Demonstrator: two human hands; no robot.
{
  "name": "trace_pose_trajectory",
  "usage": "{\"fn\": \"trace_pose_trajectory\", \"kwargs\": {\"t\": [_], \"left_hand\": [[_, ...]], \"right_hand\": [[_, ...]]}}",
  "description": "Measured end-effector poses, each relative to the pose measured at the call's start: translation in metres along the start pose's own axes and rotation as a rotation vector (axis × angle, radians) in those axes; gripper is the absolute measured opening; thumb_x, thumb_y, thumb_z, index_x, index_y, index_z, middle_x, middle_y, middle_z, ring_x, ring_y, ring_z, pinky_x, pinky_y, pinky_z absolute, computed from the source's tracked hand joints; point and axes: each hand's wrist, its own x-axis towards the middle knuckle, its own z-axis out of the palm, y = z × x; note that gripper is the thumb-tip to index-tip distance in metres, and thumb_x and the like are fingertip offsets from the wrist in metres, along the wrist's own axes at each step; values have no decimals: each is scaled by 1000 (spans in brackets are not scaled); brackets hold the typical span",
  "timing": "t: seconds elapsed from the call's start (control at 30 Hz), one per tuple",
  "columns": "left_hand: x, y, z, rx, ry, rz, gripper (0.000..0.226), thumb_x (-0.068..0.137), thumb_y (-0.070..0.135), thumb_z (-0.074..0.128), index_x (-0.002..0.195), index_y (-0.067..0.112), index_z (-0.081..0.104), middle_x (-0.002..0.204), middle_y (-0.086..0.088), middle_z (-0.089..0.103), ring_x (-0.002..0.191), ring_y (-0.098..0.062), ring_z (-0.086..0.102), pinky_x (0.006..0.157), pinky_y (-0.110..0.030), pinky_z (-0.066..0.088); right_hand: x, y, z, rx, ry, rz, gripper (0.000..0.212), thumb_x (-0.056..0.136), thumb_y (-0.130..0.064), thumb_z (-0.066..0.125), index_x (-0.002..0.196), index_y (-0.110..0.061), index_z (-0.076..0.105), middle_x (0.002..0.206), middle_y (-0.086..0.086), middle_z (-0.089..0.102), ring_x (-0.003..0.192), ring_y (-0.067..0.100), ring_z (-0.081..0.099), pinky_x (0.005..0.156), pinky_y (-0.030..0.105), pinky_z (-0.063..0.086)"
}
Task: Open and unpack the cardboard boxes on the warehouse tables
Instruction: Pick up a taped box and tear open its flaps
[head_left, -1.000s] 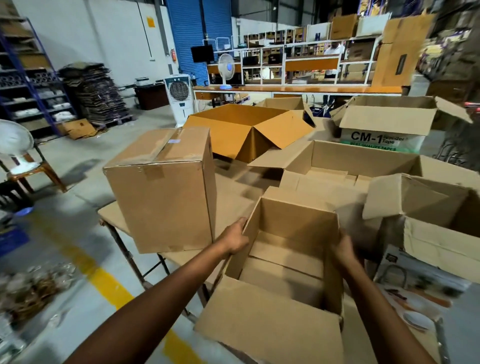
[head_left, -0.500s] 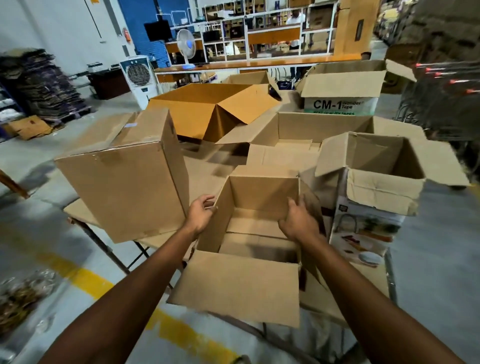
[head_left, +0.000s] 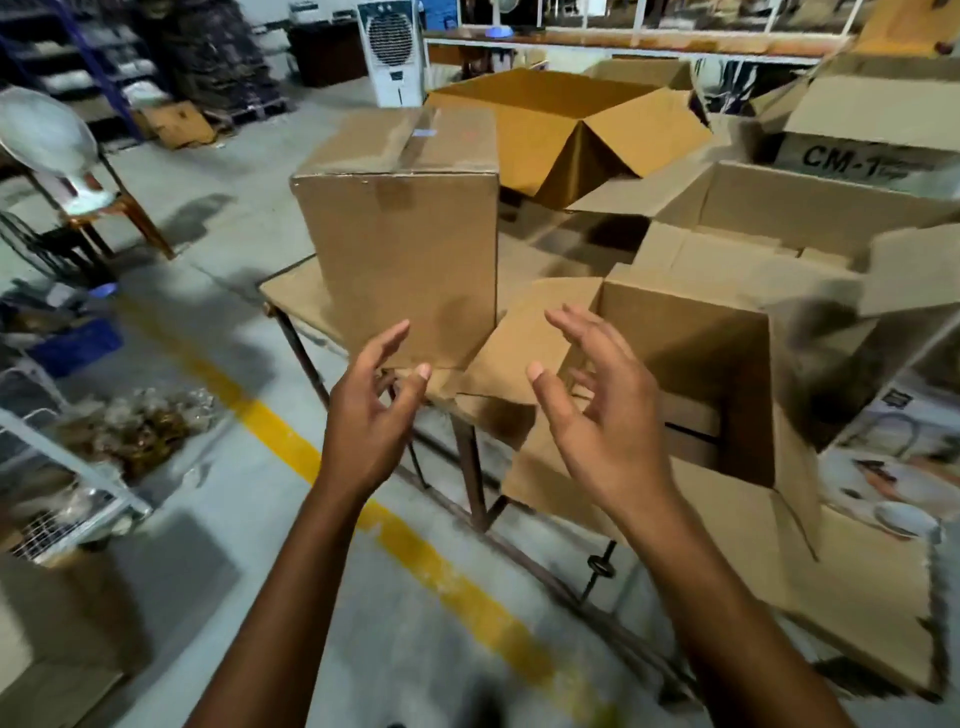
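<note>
At the centre of the frame, one taped box (head_left: 400, 228) stands upright and unopened on the left end of the table (head_left: 293, 293), while the boxes across the right half, among them the open box (head_left: 691, 353) just beside it and the big orange box (head_left: 561, 119) behind, already gape with flaps up. The left hand (head_left: 371, 410) and right hand (head_left: 597, 415) hover just below the taped box, fingers spread and loosely curved, holding nothing. I judge this sealed carton is the only one in view left to open.
</note>
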Motion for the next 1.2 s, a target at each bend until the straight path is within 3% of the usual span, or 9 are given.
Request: {"fn": "trace_pose_trajectory", "kwargs": {"t": [0.1,0.27,0.43,0.57,0.6,0.7,0.83,1.03,1.2], "left_hand": [[-25,-25,-55,33,106,-41,44,92,33,61,135,24,57,134,8,60,127,-1,53,103,-33,49],[-74,-81,-141,104,142,-156,43,91,37,61,133,30,55,134,11,58,126,0,52,102,-34,47],[-106,-137,-209,156,98,-239,47,92,36,62,138,24,54,138,9,57,128,-1,51,103,-35,48],[-102,-165,-252,172,96,-259,47,92,35,62,137,26,54,137,10,56,127,-1,51,103,-38,49],[-98,-167,-259,171,95,-254,47,92,35,62,137,25,54,137,9,56,127,-2,51,102,-39,49],[-72,-174,-279,162,91,-218,46,92,35,61,137,24,55,137,8,56,128,-5,51,102,-38,49],[-15,-174,-282,133,93,-123,43,91,35,61,133,30,55,130,12,58,124,-4,53,98,-39,51],[114,-165,-255,130,20,78,45,92,29,63,136,23,55,129,13,57,125,-6,52,100,-41,49],[225,-142,-230,112,-53,233,46,92,28,63,137,22,53,131,11,55,126,-8,52,100,-39,49]], "right_hand": [[-33,-25,56,126,75,-101,41,91,-24,62,132,-16,62,141,-1,55,132,6,49,99,39,52],[-83,-27,168,82,-75,-44,44,90,-19,64,132,-6,61,142,7,54,134,18,49,105,47,46],[-114,-23,251,60,-214,33,51,89,-29,59,136,-10,58,144,5,51,133,22,51,101,52,49],[-114,-35,302,41,-223,59,53,89,-33,57,135,-8,58,140,9,55,132,23,52,109,28,41],[-110,-38,309,50,-221,66,53,89,-32,58,136,-8,57,139,9,56,131,23,52,109,28,42],[-89,-48,329,69,-185,55,52,89,-32,59,137,-11,56,141,7,54,130,22,53,104,47,47],[-41,-57,338,78,-75,34,52,88,-34,58,138,-18,56,145,3,52,131,19,53,99,51,51],[60,-65,334,125,103,-54,48,90,-24,64,137,-20,56,146,3,51,126,16,56,89,35,57],[142,-75,311,55,224,-137,46,94,-27,60,139,-20,54,149,1,47,129,10,52,91,33,56]]}}
